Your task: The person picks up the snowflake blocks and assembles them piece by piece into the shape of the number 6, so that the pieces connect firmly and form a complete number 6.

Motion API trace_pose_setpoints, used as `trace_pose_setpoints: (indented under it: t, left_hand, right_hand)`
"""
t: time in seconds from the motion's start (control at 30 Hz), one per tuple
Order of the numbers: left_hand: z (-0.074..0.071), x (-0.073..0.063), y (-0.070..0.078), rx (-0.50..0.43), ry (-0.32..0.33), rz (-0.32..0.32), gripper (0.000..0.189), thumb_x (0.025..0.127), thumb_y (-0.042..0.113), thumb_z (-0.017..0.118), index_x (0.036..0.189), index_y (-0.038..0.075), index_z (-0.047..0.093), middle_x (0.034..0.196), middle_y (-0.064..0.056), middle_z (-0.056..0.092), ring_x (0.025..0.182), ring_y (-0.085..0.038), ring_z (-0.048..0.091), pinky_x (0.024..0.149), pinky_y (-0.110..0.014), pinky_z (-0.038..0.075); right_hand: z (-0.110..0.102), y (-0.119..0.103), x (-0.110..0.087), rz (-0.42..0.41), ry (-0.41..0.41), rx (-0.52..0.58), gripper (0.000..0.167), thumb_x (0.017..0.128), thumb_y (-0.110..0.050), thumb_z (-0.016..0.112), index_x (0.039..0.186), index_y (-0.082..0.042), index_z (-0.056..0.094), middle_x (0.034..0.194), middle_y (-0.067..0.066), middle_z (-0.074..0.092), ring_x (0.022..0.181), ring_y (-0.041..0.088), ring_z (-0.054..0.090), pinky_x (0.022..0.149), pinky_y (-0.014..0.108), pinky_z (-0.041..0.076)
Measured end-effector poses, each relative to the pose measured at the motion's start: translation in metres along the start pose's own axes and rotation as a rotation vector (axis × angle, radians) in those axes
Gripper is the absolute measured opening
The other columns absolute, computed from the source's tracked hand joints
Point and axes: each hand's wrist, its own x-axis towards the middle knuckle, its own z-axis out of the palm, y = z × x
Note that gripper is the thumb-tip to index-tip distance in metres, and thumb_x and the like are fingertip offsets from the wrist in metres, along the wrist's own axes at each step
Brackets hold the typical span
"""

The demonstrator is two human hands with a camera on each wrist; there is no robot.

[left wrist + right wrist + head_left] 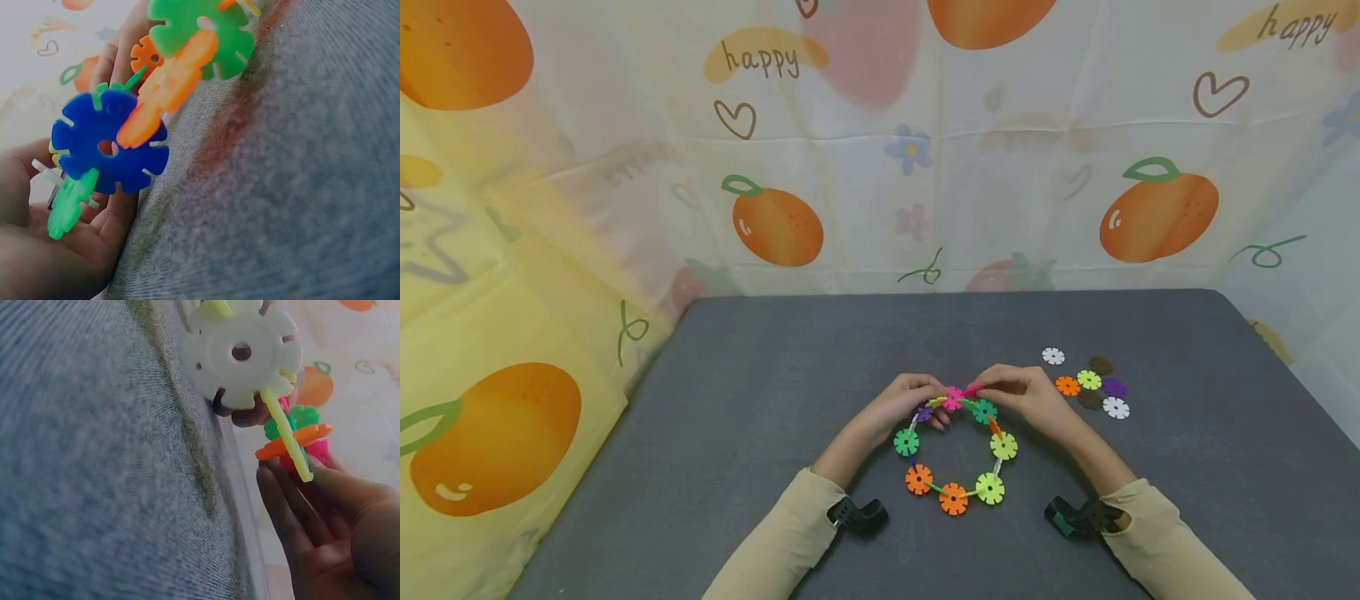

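A ring of slotted plastic snowflake discs (953,500), joined edge to edge in green, orange, yellow, purple and pink, stands between the two hands. My left hand (901,404) grips its upper left part, near a purple disc (922,413) and the pink disc (952,398) at the top. With thumb and fingertips, my right hand (1026,398) pinches another pink disc (973,389) beside that one. In the left wrist view a blue disc (84,134) covers part of the left fingers. A white disc (215,369) hangs close to the camera in the right wrist view.
Several loose discs lie on the dark grey table (775,358) beyond the right hand, among them a white disc (1053,357), an orange disc (1067,386) and a purple disc (1114,387). A printed curtain (865,200) hangs behind the table.
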Motion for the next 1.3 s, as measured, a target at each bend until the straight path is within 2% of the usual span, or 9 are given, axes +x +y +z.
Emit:
trace_pose_setpoints:
  t: [0.17, 0.37, 0.53, 0.63, 0.73, 0.93, 1.03, 1.13, 1.3]
  left_hand:
    - [0.002, 0.0, 0.0, -0.009, -0.008, -0.001, 0.03, 0.1, 0.022, 0.055, 0.11, -0.003, 0.067, 0.076, -0.002, 0.069, 0.07, -0.012, 0.069, 0.071, -0.031, 0.062]
    - [0.007, 0.001, 0.001, -0.039, 0.005, -0.004, 0.03, 0.098, 0.021, 0.057, 0.11, -0.005, 0.067, 0.082, -0.006, 0.071, 0.07, -0.012, 0.069, 0.071, -0.031, 0.062]
    - [0.009, 0.001, 0.0, -0.06, 0.016, -0.007, 0.03, 0.098, 0.016, 0.057, 0.111, -0.01, 0.066, 0.111, -0.019, 0.07, 0.07, -0.01, 0.069, 0.071, -0.03, 0.062]
    - [0.009, 0.001, 0.001, -0.07, 0.018, -0.008, 0.031, 0.098, 0.015, 0.057, 0.113, -0.011, 0.065, 0.125, -0.02, 0.065, 0.071, -0.01, 0.069, 0.072, -0.03, 0.062]
    - [0.009, 0.001, 0.002, -0.093, 0.021, -0.016, 0.032, 0.098, 0.018, 0.059, 0.112, -0.009, 0.066, 0.116, -0.018, 0.069, 0.071, -0.011, 0.069, 0.072, -0.031, 0.063]
    - [0.006, -0.001, 0.003, -0.156, 0.02, -0.021, 0.029, 0.098, 0.018, 0.058, 0.115, -0.005, 0.066, 0.089, -0.009, 0.07, 0.07, -0.014, 0.071, 0.07, -0.034, 0.063]
    - [0.003, -0.001, 0.001, -0.192, 0.022, -0.019, 0.028, 0.098, 0.015, 0.057, 0.116, -0.006, 0.064, 0.09, -0.011, 0.071, 0.07, -0.016, 0.072, 0.072, -0.036, 0.063]
    - [0.002, -0.001, 0.0, -0.22, 0.041, -0.013, 0.028, 0.098, 0.013, 0.056, 0.116, -0.007, 0.063, 0.096, -0.017, 0.073, 0.07, -0.017, 0.073, 0.073, -0.039, 0.063]
    - [-0.001, -0.001, -0.001, -0.24, 0.073, -0.025, 0.028, 0.098, 0.012, 0.056, 0.117, -0.007, 0.062, 0.101, -0.024, 0.073, 0.07, -0.018, 0.073, 0.073, -0.04, 0.063]
  right_hand:
    - [0.0, -0.001, -0.001, -0.005, 0.002, 0.0, 0.015, 0.092, -0.001, 0.064, 0.105, 0.002, 0.072, 0.102, 0.021, 0.071, 0.09, 0.011, 0.07, 0.081, 0.025, 0.06]
    - [0.002, -0.004, -0.002, -0.074, -0.008, 0.048, 0.009, 0.09, 0.005, 0.064, 0.096, 0.006, 0.07, 0.097, 0.024, 0.068, 0.09, 0.015, 0.07, 0.08, 0.028, 0.061]
    - [0.002, -0.004, -0.001, -0.08, -0.028, 0.096, 0.007, 0.088, 0.005, 0.066, 0.093, 0.006, 0.071, 0.093, 0.022, 0.067, 0.089, 0.02, 0.069, 0.079, 0.031, 0.061]
    - [0.001, -0.003, -0.001, -0.083, -0.034, 0.093, 0.008, 0.088, 0.005, 0.066, 0.094, 0.005, 0.072, 0.093, 0.02, 0.068, 0.089, 0.019, 0.069, 0.079, 0.031, 0.061]
    - [-0.001, -0.001, 0.0, -0.07, -0.035, 0.083, 0.012, 0.089, 0.004, 0.065, 0.1, 0.006, 0.07, 0.098, 0.02, 0.068, 0.09, 0.015, 0.069, 0.079, 0.029, 0.061]
    - [-0.01, -0.002, -0.001, 0.056, -0.018, 0.075, 0.027, 0.094, -0.002, 0.061, 0.119, 0.008, 0.063, 0.111, 0.026, 0.067, 0.09, 0.011, 0.071, 0.08, 0.027, 0.06]
    - [-0.015, -0.003, -0.002, 0.111, 0.038, 0.063, 0.029, 0.096, -0.006, 0.06, 0.121, 0.009, 0.061, 0.111, 0.031, 0.066, 0.088, 0.016, 0.072, 0.078, 0.032, 0.061]
    - [-0.021, -0.004, -0.004, 0.154, 0.162, 0.034, 0.032, 0.097, -0.011, 0.06, 0.121, 0.01, 0.061, 0.11, 0.031, 0.067, 0.086, 0.02, 0.073, 0.076, 0.034, 0.062]
    - [-0.03, 0.0, -0.007, 0.226, 0.36, -0.055, 0.038, 0.095, -0.021, 0.064, 0.12, 0.008, 0.063, 0.106, 0.02, 0.072, 0.086, 0.016, 0.072, 0.077, 0.027, 0.061]
